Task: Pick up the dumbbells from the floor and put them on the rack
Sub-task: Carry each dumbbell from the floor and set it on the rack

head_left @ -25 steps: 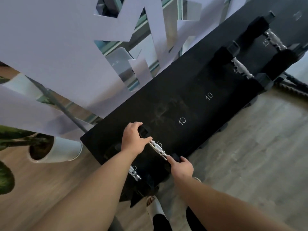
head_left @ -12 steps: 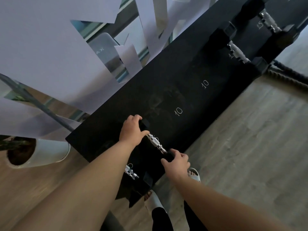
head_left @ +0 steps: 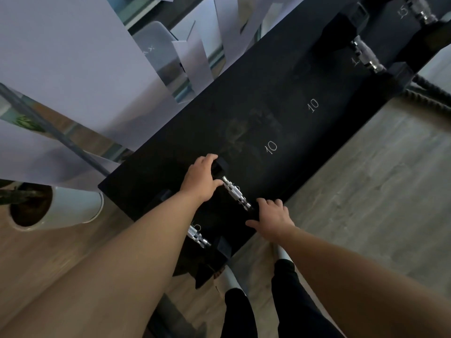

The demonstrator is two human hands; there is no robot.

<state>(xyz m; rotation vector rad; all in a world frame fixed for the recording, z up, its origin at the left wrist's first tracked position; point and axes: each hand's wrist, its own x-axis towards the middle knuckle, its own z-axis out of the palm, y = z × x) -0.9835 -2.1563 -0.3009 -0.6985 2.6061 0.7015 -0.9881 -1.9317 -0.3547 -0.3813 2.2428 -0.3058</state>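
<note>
A black dumbbell with a chrome handle (head_left: 235, 192) lies across the black rack (head_left: 280, 113), near its left end. My left hand (head_left: 200, 181) wraps the dumbbell's far head (head_left: 219, 167). Palm down, my right hand (head_left: 271, 220) covers the near head at the rack's front edge, fingers curled over it. A second dumbbell (head_left: 198, 236) rests on the rack just left of it, partly hidden under my left forearm. Two more dumbbells (head_left: 366, 56) (head_left: 422, 8) sit at the rack's far right end.
Painted "10" marks (head_left: 271, 147) (head_left: 313, 105) show on the bare middle of the rack. A white plant pot (head_left: 73, 208) stands on the wooden floor at the left. A thick rope (head_left: 429, 93) lies at the right. My feet (head_left: 231, 279) are close to the rack's front.
Both hands stay on the dumbbell on the rack. My right hand has shifted from pinching the near end to lying over the near head. The view has moved slightly.
</note>
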